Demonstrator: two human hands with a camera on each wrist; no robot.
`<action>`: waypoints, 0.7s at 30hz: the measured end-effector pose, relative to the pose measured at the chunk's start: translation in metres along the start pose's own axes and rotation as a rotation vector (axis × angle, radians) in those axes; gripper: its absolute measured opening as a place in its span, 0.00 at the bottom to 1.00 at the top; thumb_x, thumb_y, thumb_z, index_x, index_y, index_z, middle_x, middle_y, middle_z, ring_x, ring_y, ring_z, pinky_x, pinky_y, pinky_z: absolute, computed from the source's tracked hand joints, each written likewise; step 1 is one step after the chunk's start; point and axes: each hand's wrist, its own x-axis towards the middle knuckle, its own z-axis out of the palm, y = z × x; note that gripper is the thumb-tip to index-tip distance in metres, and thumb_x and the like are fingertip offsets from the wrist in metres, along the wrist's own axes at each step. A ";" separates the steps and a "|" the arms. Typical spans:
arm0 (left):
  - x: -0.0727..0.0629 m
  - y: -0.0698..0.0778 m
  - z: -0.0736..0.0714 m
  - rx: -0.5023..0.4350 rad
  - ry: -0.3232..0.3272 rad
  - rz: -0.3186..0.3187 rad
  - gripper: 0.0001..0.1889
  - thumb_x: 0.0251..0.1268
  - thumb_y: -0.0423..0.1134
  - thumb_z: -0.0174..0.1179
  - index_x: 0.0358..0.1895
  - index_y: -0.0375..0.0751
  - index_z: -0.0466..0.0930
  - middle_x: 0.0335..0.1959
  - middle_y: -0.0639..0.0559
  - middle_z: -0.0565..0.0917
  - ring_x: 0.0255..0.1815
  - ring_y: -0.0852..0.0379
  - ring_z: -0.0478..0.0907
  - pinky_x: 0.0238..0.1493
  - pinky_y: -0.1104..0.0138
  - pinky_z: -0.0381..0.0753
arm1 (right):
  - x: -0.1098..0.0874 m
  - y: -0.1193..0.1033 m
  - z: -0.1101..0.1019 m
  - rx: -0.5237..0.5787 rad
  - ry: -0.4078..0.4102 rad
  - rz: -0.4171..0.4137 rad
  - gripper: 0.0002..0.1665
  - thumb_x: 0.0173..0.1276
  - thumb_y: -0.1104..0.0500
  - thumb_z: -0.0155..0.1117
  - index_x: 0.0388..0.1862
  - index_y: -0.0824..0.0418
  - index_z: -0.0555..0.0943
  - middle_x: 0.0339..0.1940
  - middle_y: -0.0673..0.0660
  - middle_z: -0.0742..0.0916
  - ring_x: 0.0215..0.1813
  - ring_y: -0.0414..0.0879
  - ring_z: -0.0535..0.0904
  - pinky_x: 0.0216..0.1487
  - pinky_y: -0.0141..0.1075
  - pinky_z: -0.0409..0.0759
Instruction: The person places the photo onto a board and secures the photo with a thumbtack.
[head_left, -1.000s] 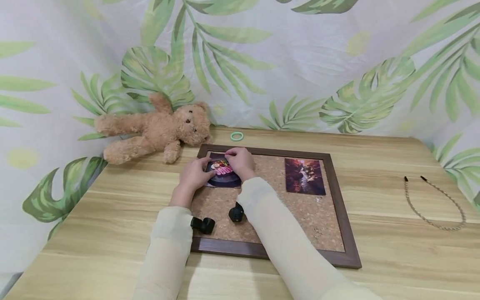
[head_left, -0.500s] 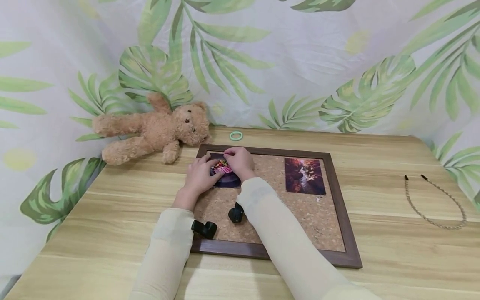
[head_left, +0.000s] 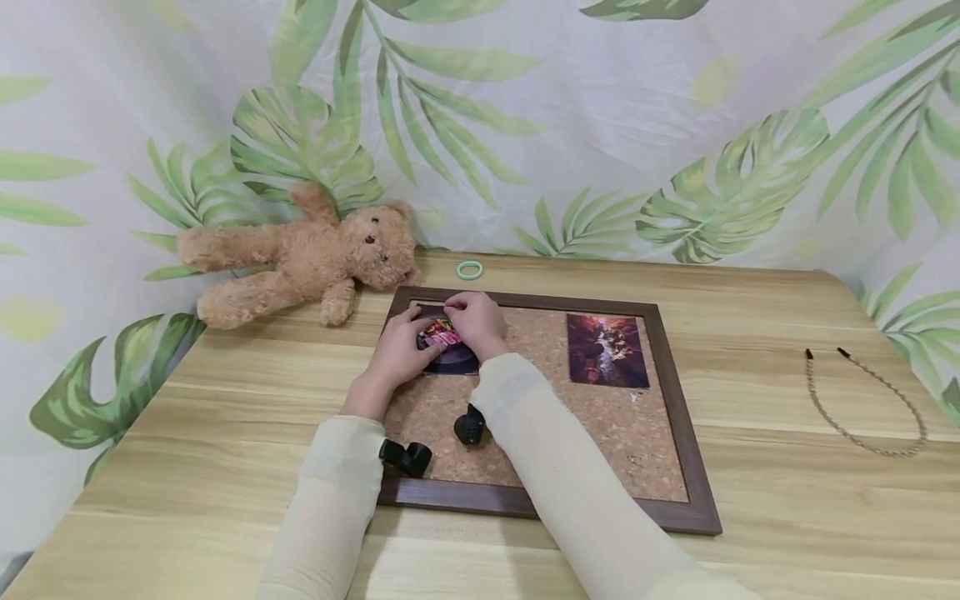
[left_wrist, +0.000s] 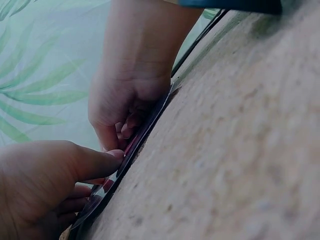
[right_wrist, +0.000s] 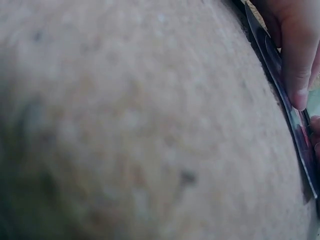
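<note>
My left hand [head_left: 397, 350] rests over the left part of a dark printed photo [head_left: 456, 362] with colourful food on it. Its fingers spread along the photo's left side, and the thumb presses on the print in both wrist views. The photo lies on the upper left of a cork board [head_left: 645, 437], its edge slightly lifted in the right wrist view. My right hand [head_left: 480, 323], fingers curled, pinches a small reddish pin-like thing [head_left: 452, 307] at the photo's top edge; the fingertips mostly hide it. A second photo [head_left: 607, 350], a sunset-coloured gorge, lies at the board's upper right.
A plush teddy bear [head_left: 315, 254] lies on its side at the back left. Behind the board sits a green ring [head_left: 469, 270]. At the right is a twisted cord loop [head_left: 862, 446] with dark ends. Black wrist-camera mounts [head_left: 406, 458] hang close above the cork.
My left hand has shifted a little to the right and farther over the photo, covering more of it. My right hand stays at the photo's top edge.
</note>
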 end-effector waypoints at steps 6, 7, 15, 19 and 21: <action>-0.001 -0.004 0.001 -0.022 -0.010 -0.009 0.22 0.53 0.40 0.57 0.49 0.28 0.73 0.56 0.29 0.63 0.57 0.35 0.57 0.55 0.51 0.55 | 0.001 -0.001 0.002 -0.021 -0.003 -0.003 0.08 0.59 0.49 0.57 0.34 0.43 0.83 0.33 0.43 0.82 0.34 0.41 0.76 0.26 0.36 0.70; -0.001 -0.006 0.003 -0.010 -0.002 0.004 0.24 0.55 0.44 0.56 0.50 0.30 0.73 0.57 0.30 0.62 0.58 0.36 0.56 0.56 0.50 0.54 | 0.001 -0.001 0.002 -0.028 -0.002 -0.003 0.08 0.59 0.49 0.57 0.33 0.43 0.83 0.33 0.43 0.82 0.34 0.41 0.76 0.26 0.36 0.70; -0.002 -0.006 0.003 0.159 -0.147 -0.098 0.34 0.57 0.57 0.48 0.62 0.39 0.60 0.65 0.37 0.49 0.65 0.41 0.38 0.58 0.48 0.40 | 0.003 0.000 0.005 -0.055 0.012 -0.009 0.06 0.58 0.48 0.58 0.30 0.43 0.82 0.32 0.42 0.82 0.33 0.41 0.75 0.25 0.36 0.69; -0.001 -0.005 0.003 0.243 -0.197 -0.115 0.35 0.59 0.59 0.44 0.65 0.42 0.55 0.66 0.38 0.46 0.65 0.41 0.35 0.57 0.47 0.40 | 0.003 0.001 0.005 -0.062 0.024 -0.024 0.06 0.58 0.49 0.58 0.29 0.43 0.83 0.30 0.41 0.82 0.31 0.40 0.75 0.24 0.35 0.69; -0.001 -0.004 0.003 0.269 -0.212 -0.116 0.35 0.59 0.61 0.42 0.65 0.43 0.53 0.66 0.38 0.45 0.65 0.42 0.34 0.57 0.47 0.40 | 0.003 0.002 0.005 -0.071 0.032 -0.036 0.06 0.58 0.49 0.58 0.29 0.43 0.83 0.30 0.42 0.82 0.31 0.40 0.75 0.24 0.35 0.69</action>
